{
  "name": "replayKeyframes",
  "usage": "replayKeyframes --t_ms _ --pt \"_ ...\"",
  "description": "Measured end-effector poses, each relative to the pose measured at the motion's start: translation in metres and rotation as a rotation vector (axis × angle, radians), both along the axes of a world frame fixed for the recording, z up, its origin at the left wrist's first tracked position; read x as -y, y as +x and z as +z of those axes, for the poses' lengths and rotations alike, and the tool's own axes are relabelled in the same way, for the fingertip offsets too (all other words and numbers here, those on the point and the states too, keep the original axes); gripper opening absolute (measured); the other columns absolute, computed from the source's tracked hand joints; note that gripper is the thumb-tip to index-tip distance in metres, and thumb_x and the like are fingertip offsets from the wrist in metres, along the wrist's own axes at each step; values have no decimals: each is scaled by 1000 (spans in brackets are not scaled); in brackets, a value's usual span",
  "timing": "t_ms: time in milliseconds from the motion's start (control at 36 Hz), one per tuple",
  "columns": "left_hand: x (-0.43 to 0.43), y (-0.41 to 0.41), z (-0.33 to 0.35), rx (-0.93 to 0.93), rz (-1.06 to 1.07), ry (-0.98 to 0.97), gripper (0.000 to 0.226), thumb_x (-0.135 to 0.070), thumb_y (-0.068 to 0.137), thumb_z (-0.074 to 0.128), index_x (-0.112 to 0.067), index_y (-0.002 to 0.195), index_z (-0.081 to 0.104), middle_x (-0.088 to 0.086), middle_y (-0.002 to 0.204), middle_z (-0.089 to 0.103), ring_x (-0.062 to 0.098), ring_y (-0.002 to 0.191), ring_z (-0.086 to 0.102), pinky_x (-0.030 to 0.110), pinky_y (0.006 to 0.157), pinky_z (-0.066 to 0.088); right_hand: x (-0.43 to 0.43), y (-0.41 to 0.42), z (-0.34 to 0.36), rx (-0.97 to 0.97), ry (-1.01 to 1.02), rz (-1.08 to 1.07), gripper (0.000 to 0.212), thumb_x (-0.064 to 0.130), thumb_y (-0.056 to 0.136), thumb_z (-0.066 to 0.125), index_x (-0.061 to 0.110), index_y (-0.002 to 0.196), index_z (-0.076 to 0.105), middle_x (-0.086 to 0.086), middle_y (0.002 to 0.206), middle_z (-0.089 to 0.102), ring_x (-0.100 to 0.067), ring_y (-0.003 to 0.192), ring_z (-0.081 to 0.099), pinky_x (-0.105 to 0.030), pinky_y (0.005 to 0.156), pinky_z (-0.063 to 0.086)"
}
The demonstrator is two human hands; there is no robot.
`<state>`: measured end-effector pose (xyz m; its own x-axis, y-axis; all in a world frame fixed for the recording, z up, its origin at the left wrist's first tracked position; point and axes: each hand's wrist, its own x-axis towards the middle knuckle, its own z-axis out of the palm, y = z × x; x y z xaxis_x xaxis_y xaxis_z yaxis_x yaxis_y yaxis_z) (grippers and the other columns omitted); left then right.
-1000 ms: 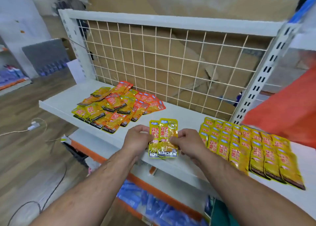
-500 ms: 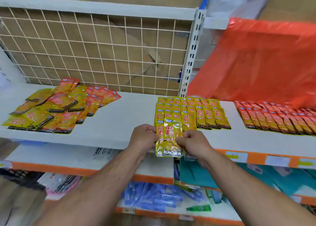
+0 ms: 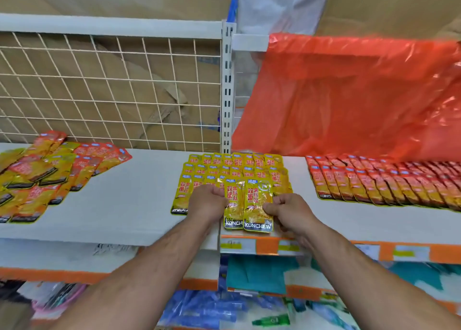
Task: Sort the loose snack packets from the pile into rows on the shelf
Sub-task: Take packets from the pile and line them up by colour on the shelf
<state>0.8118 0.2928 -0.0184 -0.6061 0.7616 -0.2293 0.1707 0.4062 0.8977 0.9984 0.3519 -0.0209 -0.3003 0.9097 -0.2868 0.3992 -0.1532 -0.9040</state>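
Pinches two overlapped yellow KONCHEW packets (image 3: 249,204) at their side edges with curled left hand (image 3: 208,202) and right hand (image 3: 290,211), over the front of the yellow rows (image 3: 237,167) on the white shelf (image 3: 139,204), with the mixed pile (image 3: 50,170) well apart at left. Risks skewing the laid front row, or tipping packets over the shelf lip, if set down too near the edge. Possibly hides a third packet beneath; cannot tell.

Snack packets (image 3: 257,202) of glossy, crinkled foil plastic; shelf (image 3: 139,204) matt white painted metal; wire grid (image 3: 112,90) likewise; orange sheet (image 3: 349,97) thin shiny plastic.
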Motion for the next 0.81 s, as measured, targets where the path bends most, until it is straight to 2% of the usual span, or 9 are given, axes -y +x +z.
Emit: replayKeyframes --t_ms 139,250,361,472,556,694,806 --pt "-30 11 -3 -127 35 -39 22 -5 76 75 -21 70 62 1 80 68 24 83 68 30 73 55 -38 9 -5 50 10 51 53 15 85 75 22 52 33 2 45 29 -19 44 28 -28 50 22" --pt "-41 15 -5 -251 55 -94 26 -1 77 67 -22 64 57 -5 71 61 20 76 63 22 62 42 -54 9 -11 77 5 101 52 15 85 75 21 53 34 2 48 32 -18 47 30 -30 55 24" --pt "-45 18 -5 -362 33 -144 18 2 76 65 -14 69 61 -4 70 60 15 68 56 22 54 37 -60 6 -19 60 -21 124 46 14 81 75 21 54 38 -7 56 31 -18 47 27 -32 54 21" --pt "-48 17 -6 -483 -31 -175 13 3 72 61 -9 68 60 0 65 57 16 61 50 20 45 30 -65 4 -24 69 -37 132 50 13 81 74 22 50 36 -4 51 32 -17 44 27 -29 50 20" --pt "-48 15 -6 -535 -63 -183 10 3 72 60 -7 70 61 5 67 61 17 61 49 24 48 32 -66 4 -26 81 -30 131 50 15 80 75 21 50 36 -6 53 33 -18 45 28 -30 51 22" --pt "-47 11 -10 -594 -110 -172 9 2 73 60 -5 73 66 11 73 67 26 73 63 33 60 49 -63 3 -26 105 -1 123 47 18 81 75 22 54 37 -9 57 37 -19 50 33 -30 57 27" --pt "-46 9 -14 -620 -135 -146 12 -1 79 62 -4 86 71 9 82 70 22 74 58 31 67 49 -60 3 -26 115 8 128 49 17 82 74 22 54 34 -9 58 34 -19 51 32 -30 57 27"
